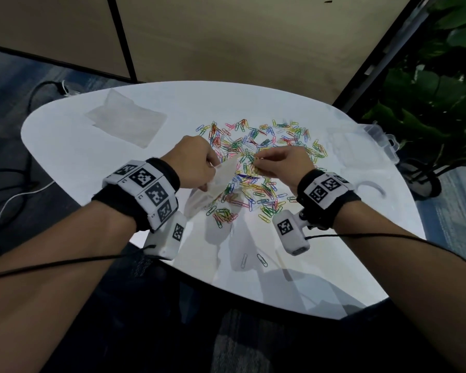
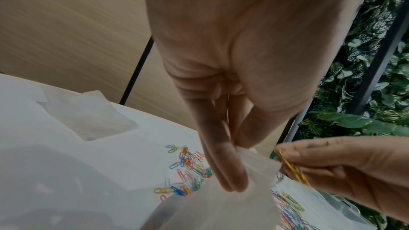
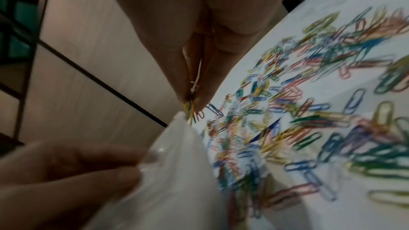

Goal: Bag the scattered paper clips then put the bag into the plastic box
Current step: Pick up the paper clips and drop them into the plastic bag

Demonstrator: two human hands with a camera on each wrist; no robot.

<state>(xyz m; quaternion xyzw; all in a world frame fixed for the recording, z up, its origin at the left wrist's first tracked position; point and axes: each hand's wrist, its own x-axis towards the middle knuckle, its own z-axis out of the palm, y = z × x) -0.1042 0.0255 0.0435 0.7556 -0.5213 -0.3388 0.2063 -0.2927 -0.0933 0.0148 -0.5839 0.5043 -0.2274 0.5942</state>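
Many coloured paper clips (image 1: 264, 157) lie scattered over the middle of the white table (image 1: 92, 168). My left hand (image 1: 197, 162) pinches the top edge of a clear plastic bag (image 1: 221, 179), held up above the clips; the pinch shows in the left wrist view (image 2: 232, 177) on the bag (image 2: 221, 207). My right hand (image 1: 283, 161) pinches a small bunch of clips (image 3: 191, 109) right at the bag's mouth (image 3: 181, 128); yellow clips (image 2: 292, 169) stick out between its fingers. The clear plastic box (image 1: 382, 138) sits at the table's right edge.
A stack of spare clear bags (image 1: 127, 119) lies at the table's far left. Two loose clips (image 1: 253, 261) lie near the front edge. Green plants (image 1: 428, 90) stand right of the table, wood panels behind it, cables on the floor at left.
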